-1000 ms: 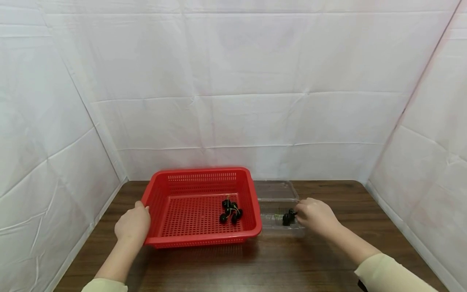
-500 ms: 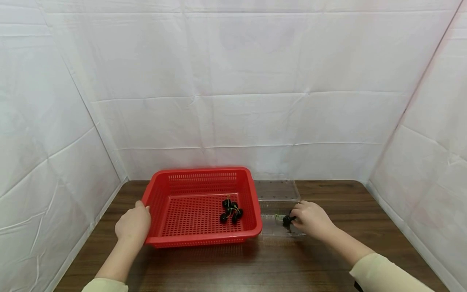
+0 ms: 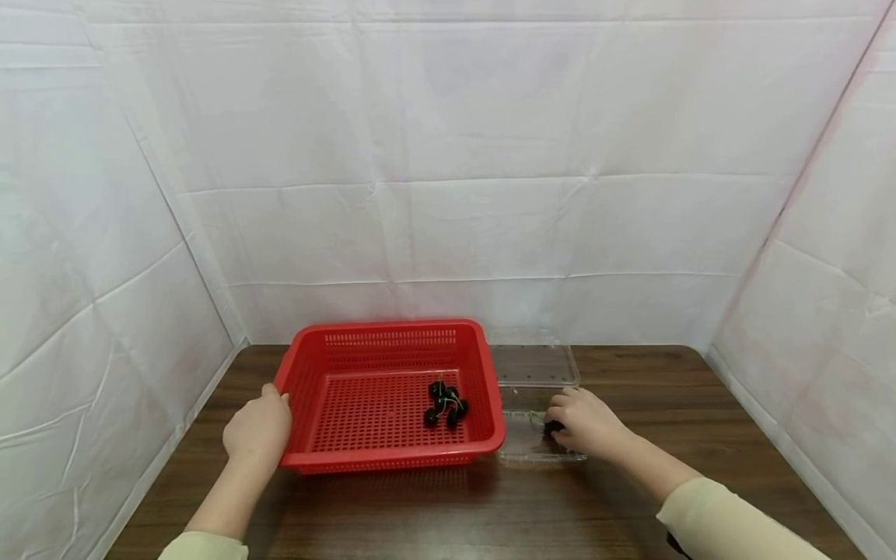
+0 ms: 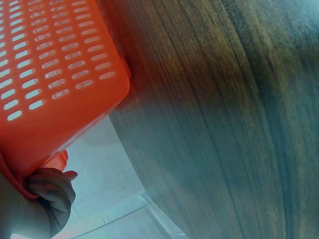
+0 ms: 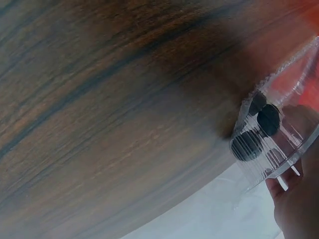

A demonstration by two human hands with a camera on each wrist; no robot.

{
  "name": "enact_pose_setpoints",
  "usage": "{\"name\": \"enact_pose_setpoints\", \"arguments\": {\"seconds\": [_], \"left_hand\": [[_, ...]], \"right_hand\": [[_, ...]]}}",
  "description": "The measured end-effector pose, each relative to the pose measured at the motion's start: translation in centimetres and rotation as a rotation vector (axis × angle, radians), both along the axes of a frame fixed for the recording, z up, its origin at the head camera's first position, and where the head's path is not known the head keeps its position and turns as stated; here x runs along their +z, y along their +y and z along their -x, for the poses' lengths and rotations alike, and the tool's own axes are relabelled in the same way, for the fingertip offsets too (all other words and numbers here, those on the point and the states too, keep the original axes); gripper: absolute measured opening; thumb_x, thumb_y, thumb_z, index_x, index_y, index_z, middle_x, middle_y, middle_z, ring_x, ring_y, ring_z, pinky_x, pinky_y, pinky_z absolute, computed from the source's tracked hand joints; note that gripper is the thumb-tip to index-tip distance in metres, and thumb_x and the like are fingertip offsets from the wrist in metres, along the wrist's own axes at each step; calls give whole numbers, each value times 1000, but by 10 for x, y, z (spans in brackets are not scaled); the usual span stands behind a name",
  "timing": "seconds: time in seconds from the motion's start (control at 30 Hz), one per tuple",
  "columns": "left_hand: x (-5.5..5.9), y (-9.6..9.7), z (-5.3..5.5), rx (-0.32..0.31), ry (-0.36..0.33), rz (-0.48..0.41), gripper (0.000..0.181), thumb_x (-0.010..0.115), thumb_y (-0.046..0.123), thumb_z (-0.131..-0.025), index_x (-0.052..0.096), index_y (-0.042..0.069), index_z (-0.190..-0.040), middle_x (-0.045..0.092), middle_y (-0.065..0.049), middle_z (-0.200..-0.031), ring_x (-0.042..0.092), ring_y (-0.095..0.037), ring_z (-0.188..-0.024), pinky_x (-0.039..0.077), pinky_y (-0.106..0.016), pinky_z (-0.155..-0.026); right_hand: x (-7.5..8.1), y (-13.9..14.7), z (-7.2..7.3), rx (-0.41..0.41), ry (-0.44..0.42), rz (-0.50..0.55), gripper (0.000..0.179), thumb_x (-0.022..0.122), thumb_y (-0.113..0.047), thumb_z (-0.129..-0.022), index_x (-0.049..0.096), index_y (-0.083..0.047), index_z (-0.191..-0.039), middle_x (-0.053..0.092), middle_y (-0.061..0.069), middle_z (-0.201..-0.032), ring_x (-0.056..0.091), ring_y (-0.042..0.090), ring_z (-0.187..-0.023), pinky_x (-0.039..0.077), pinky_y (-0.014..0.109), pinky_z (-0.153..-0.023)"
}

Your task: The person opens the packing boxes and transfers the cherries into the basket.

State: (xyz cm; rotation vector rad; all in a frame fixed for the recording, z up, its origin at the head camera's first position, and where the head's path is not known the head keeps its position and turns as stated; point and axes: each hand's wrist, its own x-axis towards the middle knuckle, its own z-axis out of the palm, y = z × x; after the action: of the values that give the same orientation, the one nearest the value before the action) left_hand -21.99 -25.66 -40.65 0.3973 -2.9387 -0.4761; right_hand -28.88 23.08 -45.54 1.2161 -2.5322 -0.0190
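Note:
In the head view, my left hand (image 3: 257,426) grips the left rim of a red perforated basket (image 3: 384,463). In the left wrist view, its fingers (image 4: 52,188) curl round the rim. A bunch of dark cherries (image 3: 445,403) with green stems lies in the basket's right part. To the right, my right hand (image 3: 586,421) reaches into a clear plastic box (image 3: 519,447), its fingers curled at more dark cherries (image 3: 551,428), which they mostly cover. Through the box's wall, the right wrist view shows several of these cherries (image 5: 246,145) close to the fingers.
The box's clear lid (image 3: 530,364) lies open behind it. Both containers stand on a dark wooden table (image 3: 392,517). White cloth walls (image 3: 448,233) enclose the back and both sides.
My right hand has moved left and slightly down, over the cherries in the clear box. The box's front edge has come lower in view. My left hand and the basket have hardly moved.

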Motion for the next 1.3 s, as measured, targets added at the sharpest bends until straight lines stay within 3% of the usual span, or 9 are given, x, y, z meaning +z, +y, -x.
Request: {"name": "enact_pose_setpoints", "arguments": {"seconds": [0.23, 0.53, 0.9, 1.3], "left_hand": [[0, 0, -1, 3, -7, -1, 30, 45, 19, -102, 46, -11, -98, 57, -27, -68, 62, -42, -62, 46, -52, -47], [1, 1, -1, 2, -7, -5, 31, 44, 19, -102, 46, -11, -98, 57, -27, -68, 62, -42, -62, 46, -52, -47], [0, 1, -1, 2, -10, -1, 31, 44, 19, -102, 46, -11, -98, 57, -27, -68, 62, -41, -61, 46, -51, -47], [-1, -1, 1, -1, 3, 6, 31, 44, 19, -103, 47, -12, -99, 58, -30, -69, 63, -44, -63, 46, -53, -47]], "right_hand": [[-1, -2, 4, 22, -49, -57, 17, 81, -14, -74, 74, -12, -89, 64, 2, -89, 57, 22, -85, 47, 40, -71], [-3, -2, 8, -8, -104, -123, 22, 83, -21, -74, 74, -14, -93, 66, 1, -91, 58, 24, -91, 47, 46, -77], [-6, -2, 10, -9, -78, -138, 12, 83, -15, -72, 75, -13, -80, 56, -5, -75, 49, 17, -73, 42, 37, -66], [-1, -4, 8, 15, -36, -109, 8, 81, -18, -76, 74, -13, -76, 57, -4, -77, 50, 17, -73, 44, 38, -68]]}}
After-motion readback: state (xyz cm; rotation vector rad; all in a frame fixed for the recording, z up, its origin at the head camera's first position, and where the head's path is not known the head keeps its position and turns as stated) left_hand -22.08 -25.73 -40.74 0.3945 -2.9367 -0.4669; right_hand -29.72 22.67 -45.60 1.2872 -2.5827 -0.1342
